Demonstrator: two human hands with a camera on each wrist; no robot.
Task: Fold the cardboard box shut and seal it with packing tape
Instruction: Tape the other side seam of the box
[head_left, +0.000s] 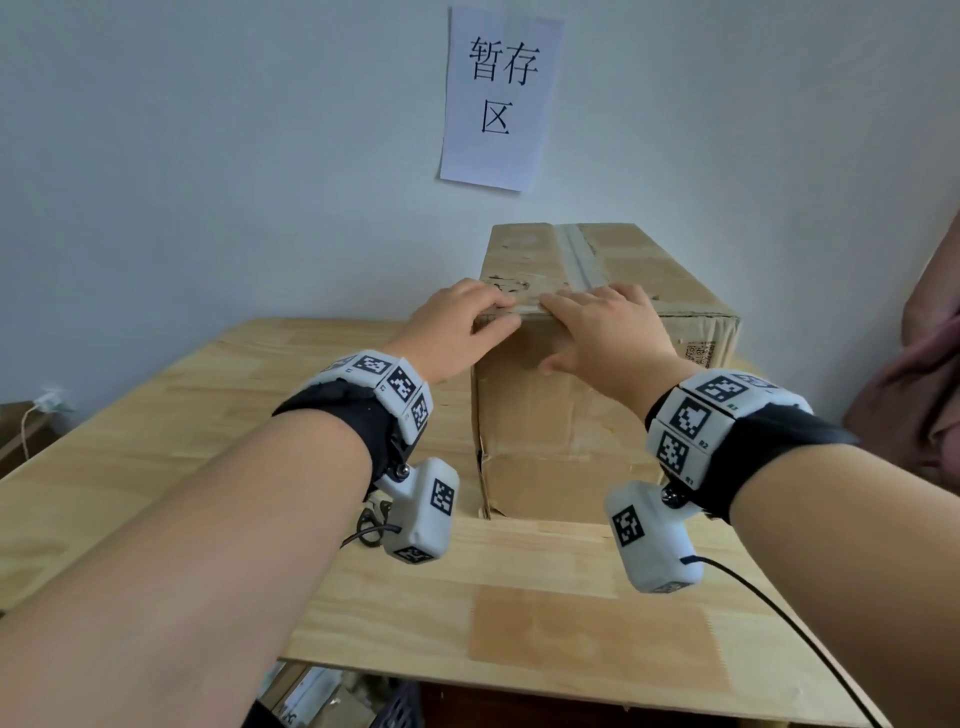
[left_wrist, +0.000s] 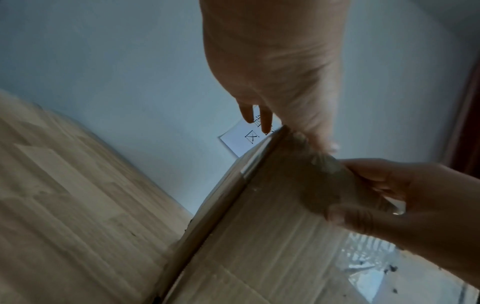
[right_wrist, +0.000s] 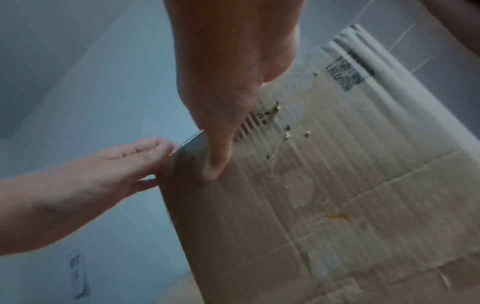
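Observation:
A closed brown cardboard box (head_left: 561, 426) stands on the wooden table (head_left: 208, 415), with a strip of clear packing tape (head_left: 576, 254) running along its top seam. Both hands are at the box's near top edge. My left hand (head_left: 462, 317) lays its fingers over the top edge near the left corner, thumb on the front face. My right hand (head_left: 602, 332) lies beside it, fingers flat on top and thumb (right_wrist: 213, 170) pressed on the front face. In the left wrist view the tape end (left_wrist: 319, 162) folds over the edge under the left thumb. No tape roll is in view.
The box's far end is close to the wall, under a paper sign (head_left: 501, 98). Someone's sleeve or cloth (head_left: 930, 364) is at the right edge. A wrist camera cable (head_left: 779, 623) trails over the table's near right. A charger (head_left: 49, 402) sits off the left.

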